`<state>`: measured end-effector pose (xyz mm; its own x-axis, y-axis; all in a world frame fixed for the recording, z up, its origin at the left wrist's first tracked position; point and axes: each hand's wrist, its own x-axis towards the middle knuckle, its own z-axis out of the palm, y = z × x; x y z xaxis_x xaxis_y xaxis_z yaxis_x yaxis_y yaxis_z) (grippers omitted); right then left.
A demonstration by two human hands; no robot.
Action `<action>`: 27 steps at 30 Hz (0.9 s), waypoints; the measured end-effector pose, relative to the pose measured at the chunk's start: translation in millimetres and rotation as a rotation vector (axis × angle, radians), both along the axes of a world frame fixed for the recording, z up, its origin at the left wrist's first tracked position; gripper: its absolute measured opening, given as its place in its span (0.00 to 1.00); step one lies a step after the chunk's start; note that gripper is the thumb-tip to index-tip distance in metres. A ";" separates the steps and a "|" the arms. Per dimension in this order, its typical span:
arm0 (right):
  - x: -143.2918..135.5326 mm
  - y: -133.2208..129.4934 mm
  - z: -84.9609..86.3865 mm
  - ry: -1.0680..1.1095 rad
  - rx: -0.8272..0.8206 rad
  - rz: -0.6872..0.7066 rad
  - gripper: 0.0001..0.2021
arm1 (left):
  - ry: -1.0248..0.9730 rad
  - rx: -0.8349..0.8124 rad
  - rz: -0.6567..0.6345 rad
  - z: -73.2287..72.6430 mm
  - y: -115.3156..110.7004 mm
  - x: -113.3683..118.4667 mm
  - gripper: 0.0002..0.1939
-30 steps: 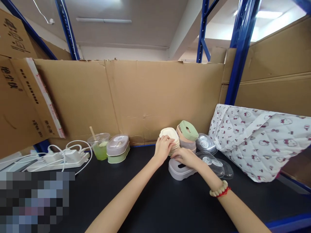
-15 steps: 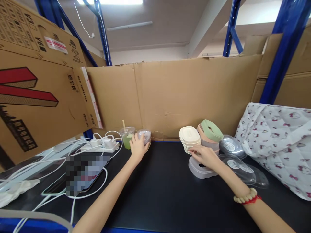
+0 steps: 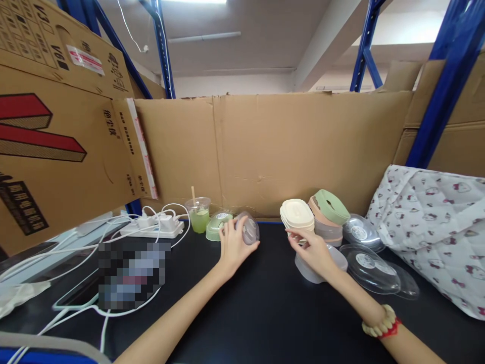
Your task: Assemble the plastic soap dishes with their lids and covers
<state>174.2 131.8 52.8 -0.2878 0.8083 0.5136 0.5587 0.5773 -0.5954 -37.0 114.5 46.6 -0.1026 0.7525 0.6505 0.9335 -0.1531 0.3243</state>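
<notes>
head view: the left hand [image 3: 233, 245] has its fingers wrapped round a clear grey lid [image 3: 248, 230], lifted on edge just off the black tabletop [image 3: 242, 313], a little right of a green box [image 3: 216, 226] that sits at the far side near the cardboard wall [image 3: 273, 151]. the right hand [image 3: 312, 250] rests on a grey box [image 3: 320, 263], fingers curled round its near-left rim and holding it slightly tipped; thumb and forefinger point up toward the cream stack [image 3: 297, 215] just beyond. behind that leans a stack of pink, grey and green boxes [image 3: 328, 215], and to the right lie clear lids [image 3: 373, 263] with round stickers too small to read.

the step in hand looks like pairing a lid with a base: lid in the left hand, base in the right, the two well apart. the next move would call for bringing the lid right over the grey box, turning it flat and matching its oval to the rim before pressing.

far left sit a cup [image 3: 198, 215] of green drink, a power strip [image 3: 153, 227] with white cables, and a carton [image 3: 56, 126] printed with red bars, "v3" and "v6"; its chinese characters are not clear enough to read. a printed cloth [image 3: 435, 227] lies at the right.
</notes>
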 end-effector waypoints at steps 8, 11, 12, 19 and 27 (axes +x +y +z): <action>-36.0 -43.4 -0.9 0.553 -0.603 0.194 0.47 | 0.221 0.454 -0.371 -22.3 -34.1 35.6 0.29; -35.7 -47.4 4.2 0.704 -0.721 0.258 0.44 | 0.130 0.392 -0.577 -15.7 -32.6 30.9 0.31; -35.6 -47.6 4.4 0.739 -0.743 0.286 0.42 | 0.031 0.351 -0.640 -12.1 -32.5 29.9 0.34; -33.1 -48.7 -5.4 0.529 -0.234 0.478 0.35 | -1.386 -0.546 -0.807 15.4 -47.1 35.8 0.38; 12.8 -9.9 31.0 0.547 0.366 -0.049 0.26 | -1.741 -0.592 -0.968 28.2 -40.1 24.5 0.27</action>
<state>187.0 121.9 83.8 0.1251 0.5590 0.8197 0.2623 0.7781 -0.5707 -12.6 74.5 74.8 0.2625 0.9638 0.0474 -0.6315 0.1344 0.7636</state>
